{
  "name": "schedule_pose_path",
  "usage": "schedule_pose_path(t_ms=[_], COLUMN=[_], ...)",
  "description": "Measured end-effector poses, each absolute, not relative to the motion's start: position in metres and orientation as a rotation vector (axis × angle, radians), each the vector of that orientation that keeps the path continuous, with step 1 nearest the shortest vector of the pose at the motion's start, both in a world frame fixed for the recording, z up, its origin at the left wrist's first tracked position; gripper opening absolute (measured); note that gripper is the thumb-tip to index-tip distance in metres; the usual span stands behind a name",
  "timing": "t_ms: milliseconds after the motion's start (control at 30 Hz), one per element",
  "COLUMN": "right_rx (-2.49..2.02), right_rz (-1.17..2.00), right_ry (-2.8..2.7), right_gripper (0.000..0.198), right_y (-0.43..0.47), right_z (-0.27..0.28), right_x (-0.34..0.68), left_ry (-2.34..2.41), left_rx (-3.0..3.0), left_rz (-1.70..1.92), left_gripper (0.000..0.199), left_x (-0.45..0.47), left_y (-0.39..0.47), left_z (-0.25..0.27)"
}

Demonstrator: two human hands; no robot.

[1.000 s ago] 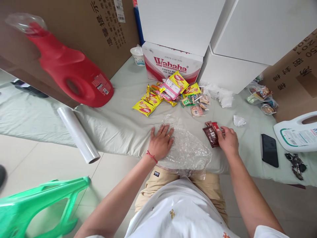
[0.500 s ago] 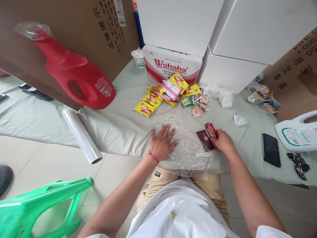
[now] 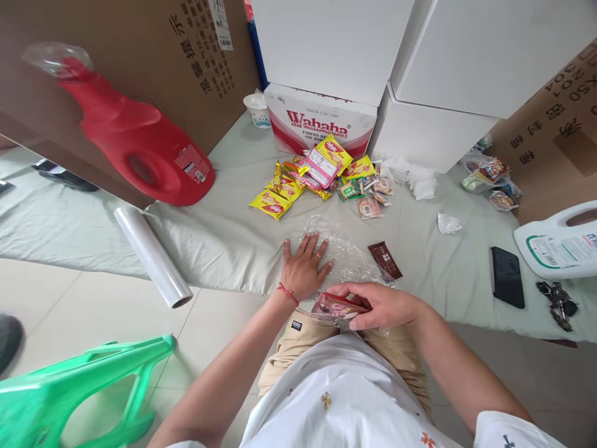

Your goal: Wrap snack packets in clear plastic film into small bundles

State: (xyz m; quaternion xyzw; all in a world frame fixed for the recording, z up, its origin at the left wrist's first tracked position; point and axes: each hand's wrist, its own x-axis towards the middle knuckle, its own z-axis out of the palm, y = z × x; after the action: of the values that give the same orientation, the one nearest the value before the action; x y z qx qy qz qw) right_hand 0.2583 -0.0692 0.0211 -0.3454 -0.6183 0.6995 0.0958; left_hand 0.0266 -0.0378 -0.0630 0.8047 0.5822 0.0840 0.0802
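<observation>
My left hand (image 3: pixel 304 267) lies flat with fingers spread, over the left edge of a crumpled sheet of clear plastic film (image 3: pixel 347 258). Between the thumb and fingers of my right hand (image 3: pixel 385 305) is a red and brown snack packet (image 3: pixel 339 306), held low over the front of the film near my lap. A dark brown snack packet (image 3: pixel 385 260) rests at the film's right side, beyond my right hand. Farther back is a pile of snacks with yellow wafer packets (image 3: pixel 273 204), a pink packet (image 3: pixel 321 169) and small wrapped pieces (image 3: pixel 370 208).
A roll of plastic film (image 3: pixel 153 256) and a red jug (image 3: pixel 144 149) lie on the left. Behind the snacks stands a Wahaha carton (image 3: pixel 321 121). To the right are a phone (image 3: pixel 507 277), keys (image 3: pixel 558 305) and a white jug (image 3: pixel 559 242). A green stool (image 3: pixel 88 392) is on the floor.
My right hand has moved left and toward my body with the red and brown packet. The dark brown packet stays behind on the cloth. My left hand keeps its place.
</observation>
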Motion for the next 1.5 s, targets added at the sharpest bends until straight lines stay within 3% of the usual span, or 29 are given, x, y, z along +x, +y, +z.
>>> schedule_pose_path(t_ms=[100, 233, 400, 567, 767, 1067, 1300, 1367, 1500], right_rx=[-1.256, -1.631, -1.648, -1.466, -1.450, -1.319, -1.812, -1.891, -1.804], right_rz=[1.951, 1.460, 0.980, 1.047, 0.670, 0.590, 0.380, 0.456, 0.629], right_ry=[-1.678, -1.115, -0.907, -1.940, -2.583, -2.581, -2.512, -2.535, -2.605], right_gripper=[0.062, 0.062, 0.059, 0.047, 0.039, 0.045, 0.066, 0.057, 0.020], right_y=[-0.063, -0.028, -0.014, -0.036, -0.018, 0.004, 0.070, 0.085, 0.092], right_z=[-0.005, -0.018, 0.001, 0.014, -0.010, -0.012, -0.016, -0.016, -0.002], right_x=[0.262, 0.304, 0.322, 0.282, 0.244, 0.243, 0.230, 0.225, 0.223], left_ry=[1.720, 1.714, 1.776, 1.780, 1.767, 1.825, 1.835, 1.833, 1.812], left_rx=[2.399, 2.386, 2.352, 2.250, 2.119, 2.232, 2.253, 2.247, 2.218], left_rz=[0.252, 0.270, 0.279, 0.327, 0.420, 0.365, 0.364, 0.398, 0.584], left_gripper=[0.058, 0.057, 0.059, 0.060, 0.058, 0.062, 0.063, 0.062, 0.063], left_x=[0.025, 0.024, 0.027, 0.022, 0.015, 0.023, 0.022, 0.022, 0.019], left_y=[-0.041, -0.043, -0.042, -0.039, -0.036, -0.039, -0.039, -0.039, -0.042], left_z=[-0.062, -0.061, -0.062, -0.062, -0.062, -0.061, -0.062, -0.064, -0.069])
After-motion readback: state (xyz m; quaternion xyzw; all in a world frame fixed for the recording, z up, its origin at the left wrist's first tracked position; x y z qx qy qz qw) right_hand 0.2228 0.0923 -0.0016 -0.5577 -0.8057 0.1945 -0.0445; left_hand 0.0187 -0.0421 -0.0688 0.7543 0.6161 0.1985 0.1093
